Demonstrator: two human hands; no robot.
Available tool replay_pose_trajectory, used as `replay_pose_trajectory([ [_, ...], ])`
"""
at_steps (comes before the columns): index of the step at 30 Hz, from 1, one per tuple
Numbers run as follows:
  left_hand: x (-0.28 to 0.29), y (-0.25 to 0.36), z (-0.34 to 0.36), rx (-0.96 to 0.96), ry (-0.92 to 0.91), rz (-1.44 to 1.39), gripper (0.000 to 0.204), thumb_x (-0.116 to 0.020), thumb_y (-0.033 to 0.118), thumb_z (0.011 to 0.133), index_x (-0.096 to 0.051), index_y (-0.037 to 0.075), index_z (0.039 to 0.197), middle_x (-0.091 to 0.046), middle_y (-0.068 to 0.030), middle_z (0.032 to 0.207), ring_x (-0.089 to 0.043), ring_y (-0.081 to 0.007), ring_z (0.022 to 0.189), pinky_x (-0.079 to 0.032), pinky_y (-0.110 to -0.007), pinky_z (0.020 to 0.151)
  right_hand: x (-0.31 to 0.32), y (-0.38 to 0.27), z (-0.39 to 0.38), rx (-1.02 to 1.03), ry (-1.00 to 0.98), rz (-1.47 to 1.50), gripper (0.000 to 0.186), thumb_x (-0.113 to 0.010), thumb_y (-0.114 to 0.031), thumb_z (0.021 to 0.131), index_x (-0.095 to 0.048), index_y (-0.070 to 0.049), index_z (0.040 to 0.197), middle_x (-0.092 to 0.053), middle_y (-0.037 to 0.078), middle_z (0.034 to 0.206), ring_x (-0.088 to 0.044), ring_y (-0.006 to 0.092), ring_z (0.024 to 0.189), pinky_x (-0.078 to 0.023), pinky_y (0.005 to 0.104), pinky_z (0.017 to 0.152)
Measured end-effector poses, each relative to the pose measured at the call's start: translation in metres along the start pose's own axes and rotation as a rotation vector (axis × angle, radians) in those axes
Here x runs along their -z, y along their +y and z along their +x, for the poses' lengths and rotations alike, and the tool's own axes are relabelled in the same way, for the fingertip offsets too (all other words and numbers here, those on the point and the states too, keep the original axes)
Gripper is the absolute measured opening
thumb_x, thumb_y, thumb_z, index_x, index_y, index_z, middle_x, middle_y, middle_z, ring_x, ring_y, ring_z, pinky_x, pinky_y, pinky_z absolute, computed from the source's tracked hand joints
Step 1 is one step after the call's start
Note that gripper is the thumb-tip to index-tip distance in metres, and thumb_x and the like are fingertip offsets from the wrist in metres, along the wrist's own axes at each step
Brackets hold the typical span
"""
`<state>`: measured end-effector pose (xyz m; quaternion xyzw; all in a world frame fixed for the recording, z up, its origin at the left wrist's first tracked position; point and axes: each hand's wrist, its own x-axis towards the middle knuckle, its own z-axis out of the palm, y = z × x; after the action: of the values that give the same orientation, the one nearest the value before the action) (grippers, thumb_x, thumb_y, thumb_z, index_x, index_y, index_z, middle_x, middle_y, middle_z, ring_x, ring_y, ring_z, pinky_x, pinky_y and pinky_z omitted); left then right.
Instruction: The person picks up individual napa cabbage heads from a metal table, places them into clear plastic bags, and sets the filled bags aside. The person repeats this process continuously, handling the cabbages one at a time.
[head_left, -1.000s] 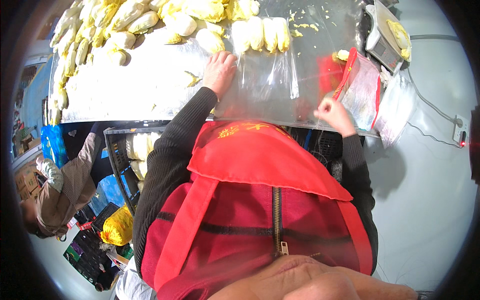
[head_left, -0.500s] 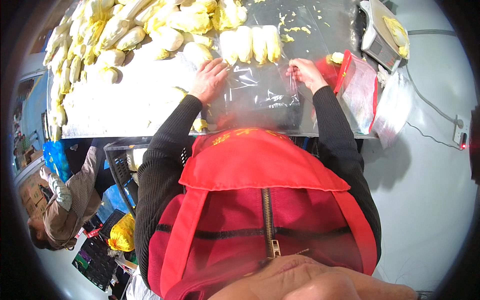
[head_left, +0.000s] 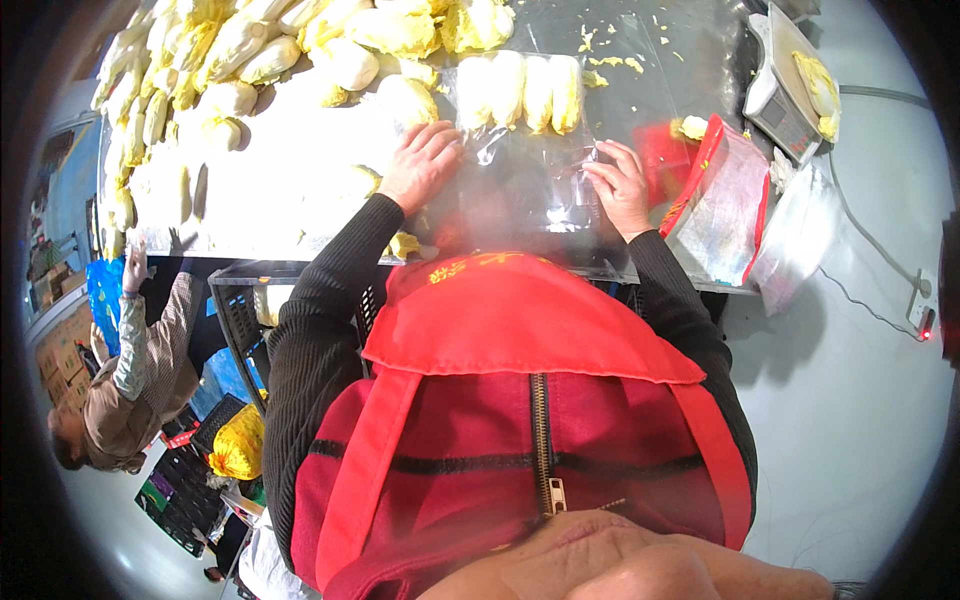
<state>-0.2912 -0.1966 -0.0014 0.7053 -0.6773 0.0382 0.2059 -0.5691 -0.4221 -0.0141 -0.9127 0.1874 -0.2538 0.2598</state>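
Note:
Several pale yellow napa cabbages (head_left: 507, 92) lie side by side in the far end of a clear plastic bag (head_left: 530, 192), flat on the table. At the bag's left edge, my left hand (head_left: 424, 170) has its fingers curled together over the film; its thumb is hidden. My right hand (head_left: 620, 188) pinches the film at the right edge between thumb and fingers. The near half of the bag, between my hands, has no cabbage in it and shines with creases.
More loose cabbages (head_left: 240, 60) are heaped at the far left. On the right are a red-edged bag (head_left: 715, 215), a clear bag bundle (head_left: 800, 215) and a scale (head_left: 785, 110) with a cabbage on it. A black crate (head_left: 238, 325) stands below the table; another person (head_left: 140, 390) is at left.
My right hand has slid toward me along the bag's right edge. My left hand stays at the left edge. The other person's arm has risen toward the table. The view has shifted slightly.

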Motion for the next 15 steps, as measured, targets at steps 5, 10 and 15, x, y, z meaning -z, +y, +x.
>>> replay_pose_trajectory([
  [5, 0.006, 0.006, 0.003, 0.027, 0.024, -0.072, 0.014, -0.066, 0.012, 0.081, -0.062, 0.011, 0.095, -0.064, -0.0066, 0.113, -0.055, -0.0270, 0.119, -0.043, -0.042, 0.102, 0.013, -0.010, 0.013, -0.111, 0.072, 0.163, 0.015, -0.074, -0.005, 0.079, -0.074, -0.010, 0.094, -0.066, 0.007, 0.116, -0.058, 0.0265, 0.115, -0.047, 0.0374, 0.097],
  [10, 0.031, 0.004, 0.039, 0.541, 0.329, -0.713, 0.011, -0.060, 0.008, 0.088, -0.063, 0.002, 0.097, -0.067, -0.0116, 0.099, -0.064, -0.0234, 0.096, -0.049, -0.035, 0.086, 0.026, -0.019, 0.063, -0.220, 0.209, 0.503, 0.010, -0.067, -0.008, 0.090, -0.073, -0.005, 0.097, -0.068, 0.008, 0.108, -0.062, 0.0169, 0.104, -0.048, 0.0299, 0.092],
  [15, 0.046, -0.015, 0.096, 0.536, 0.554, -0.790, 0.013, -0.055, 0.009, 0.094, -0.062, -0.002, 0.098, -0.067, -0.0076, 0.084, -0.063, -0.0120, 0.077, -0.049, -0.027, 0.072, 0.048, -0.041, 0.121, -0.262, 0.297, 0.742, 0.015, -0.061, -0.015, 0.098, -0.067, -0.001, 0.097, -0.069, 0.005, 0.101, -0.063, 0.0127, 0.091, -0.049, 0.0266, 0.085],
])
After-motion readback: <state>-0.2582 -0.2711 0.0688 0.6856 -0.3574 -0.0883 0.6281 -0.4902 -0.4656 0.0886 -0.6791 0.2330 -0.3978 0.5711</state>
